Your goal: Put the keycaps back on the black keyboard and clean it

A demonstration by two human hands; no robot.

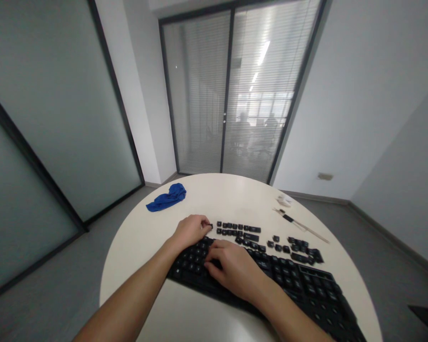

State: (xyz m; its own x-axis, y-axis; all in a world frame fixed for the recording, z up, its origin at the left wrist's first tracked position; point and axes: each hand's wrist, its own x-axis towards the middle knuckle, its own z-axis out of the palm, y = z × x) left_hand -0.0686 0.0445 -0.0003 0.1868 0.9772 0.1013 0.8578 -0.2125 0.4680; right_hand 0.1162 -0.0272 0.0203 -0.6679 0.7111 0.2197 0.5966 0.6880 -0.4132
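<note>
A black keyboard (pixel 278 273) lies at a slant across the front of the round table, with bare spots among its keys at the right. My left hand (pixel 190 229) is over its far left edge, thumb and finger closed on a small black keycap (pixel 210 226). Resting on the left part of the keyboard, my right hand (pixel 230 263) has curled fingers, thumb and forefinger tips close together over the keys. Whatever lies between those tips is too small to make out. Loose keycaps (pixel 251 229) stand in rows just beyond both hands.
More loose keycaps (pixel 299 245) lie behind the keyboard's right part. A blue cloth (pixel 168 197) is at the table's far left. A thin brush-like stick (pixel 306 228) and a small white item (pixel 284 200) lie far right. The round table (pixel 128 256) has a curved edge.
</note>
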